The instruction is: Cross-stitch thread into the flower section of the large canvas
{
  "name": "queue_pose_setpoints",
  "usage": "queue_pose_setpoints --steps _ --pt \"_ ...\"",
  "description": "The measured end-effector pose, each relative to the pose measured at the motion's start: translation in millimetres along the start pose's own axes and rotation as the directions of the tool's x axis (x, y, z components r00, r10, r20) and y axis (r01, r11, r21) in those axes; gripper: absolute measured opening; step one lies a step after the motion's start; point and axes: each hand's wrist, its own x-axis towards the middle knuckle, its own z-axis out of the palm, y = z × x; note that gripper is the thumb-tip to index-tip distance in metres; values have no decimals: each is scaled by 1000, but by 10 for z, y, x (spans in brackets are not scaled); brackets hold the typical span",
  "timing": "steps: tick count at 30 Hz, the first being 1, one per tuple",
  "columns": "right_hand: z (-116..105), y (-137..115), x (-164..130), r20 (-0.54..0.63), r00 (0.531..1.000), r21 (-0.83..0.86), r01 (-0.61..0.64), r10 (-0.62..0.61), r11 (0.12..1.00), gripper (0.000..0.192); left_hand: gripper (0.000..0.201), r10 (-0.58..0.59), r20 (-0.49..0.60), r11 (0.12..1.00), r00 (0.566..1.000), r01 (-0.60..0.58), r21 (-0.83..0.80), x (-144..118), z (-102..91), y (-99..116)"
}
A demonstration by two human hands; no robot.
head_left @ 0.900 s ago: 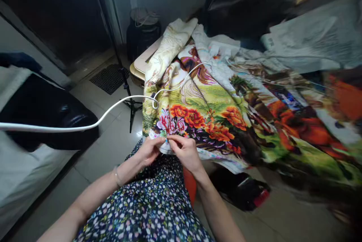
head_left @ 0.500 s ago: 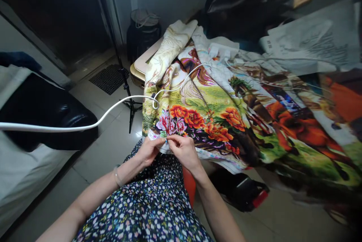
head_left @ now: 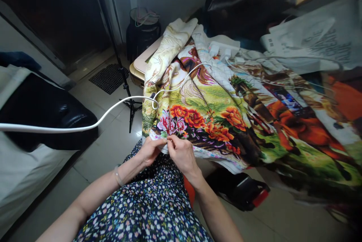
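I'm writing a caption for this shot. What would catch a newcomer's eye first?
The big embroidered cloth with orange flowers spread across the middle. At its near edge, the left hand and right hand pinch the hem together. A white cable curves in from the left onto the cloth.

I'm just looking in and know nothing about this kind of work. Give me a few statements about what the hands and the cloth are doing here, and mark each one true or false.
1. Both hands pinch the near edge of the embroidered cloth. True: the left hand and the right hand meet at its edge.
2. The cloth is plain white. False: it shows orange and pink flowers on green.
3. A white cable runs from the left onto the cloth. True.
4. The left wrist is bare. False: it wears a thin bracelet.
5. The person wears a dark dress with small flowers. True.
6. The right hand holds scissors. False: no scissors are visible; its fingertips are closed at the cloth edge.
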Motion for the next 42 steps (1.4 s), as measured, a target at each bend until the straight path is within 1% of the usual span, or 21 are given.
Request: queue_pose_setpoints --steps 2,6,8,10,13,19,25,30,35,42 --pt "-1 8 0 3 1000 27 -13 12 1000 19 31 -7 14 1000 1000 7 -6 -1 2 -3" --pt "-13 68 34 16 1000 197 -26 23 980 17 28 -38 41 999 998 40 -35 -12 -4 6" --pt "-16 109 56 12 1000 279 -1 -2 960 16 27 -43 27 997 999 45 -55 -14 -15 6" --pt "-15 152 74 -16 999 325 43 -40 945 15 24 -43 -6 996 999 43 -77 -14 -29 2" --pt "-12 210 92 -49 995 348 99 -87 932 14 22 -44 -44 994 998 40 -97 -8 -44 -5" --pt "-20 269 120 -13 992 406 120 -125 906 17 21 -44 -51 994 998 39 -99 3 -39 6" --pt "28 310 139 -12 993 495 107 -117 862 16 17 -54 -46 992 997 48 -119 2 -27 17" --pt "65 358 146 -6 993 536 101 -115 838 16 18 -56 -47 992 997 50 -119 7 -32 11" --pt "74 360 157 10 996 588 67 -90 806 15 17 -46 -41 991 998 41 -130 16 -40 6" --pt "114 338 160 -15 998 603 58 -61 796 13 18 -54 -40 989 998 48 -137 13 -40 9"
